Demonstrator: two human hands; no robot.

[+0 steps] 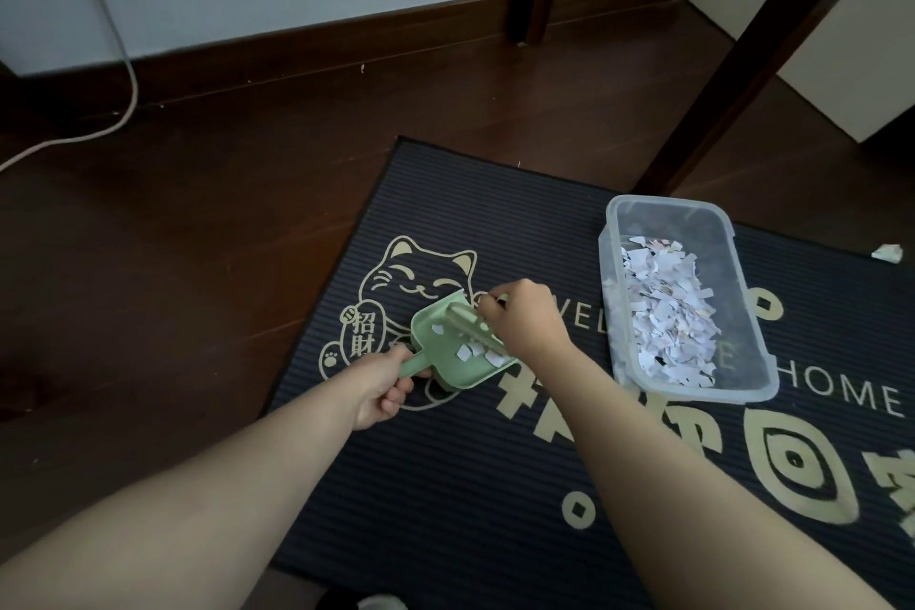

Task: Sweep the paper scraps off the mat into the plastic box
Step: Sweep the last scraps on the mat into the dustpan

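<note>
Head view of the sweeping stage, with places given relative to the plastic box [752, 233], which stands on the dark printed mat [470, 485] and already holds a deep layer of paper scraps [663, 312]. To the left of the box, over the cat motif, the left hand [383, 386] is curled shut around the handle of a green dustpan [445, 347]; the pan carries a few white scraps [475, 352] on its floor. Between pan and box, the right hand [527, 317] is closed on a small green brush [470, 322], whose head lies across the pan's inside; its fingers [490, 307] pinch the handle, though how the thumb sits cannot be told. One crumpled scrap [887, 254] lies right of the box at the far mat edge. No loose scraps show on the mat near the pan. Judged risks: the pan appears tilted, so light scraps may slide from its open lip during the carry towards the box; a brisk brush stroke could flick pieces onto the floor; tipping at the thin rim might nudge the light box; the far scrap could be overlooked.
</note>
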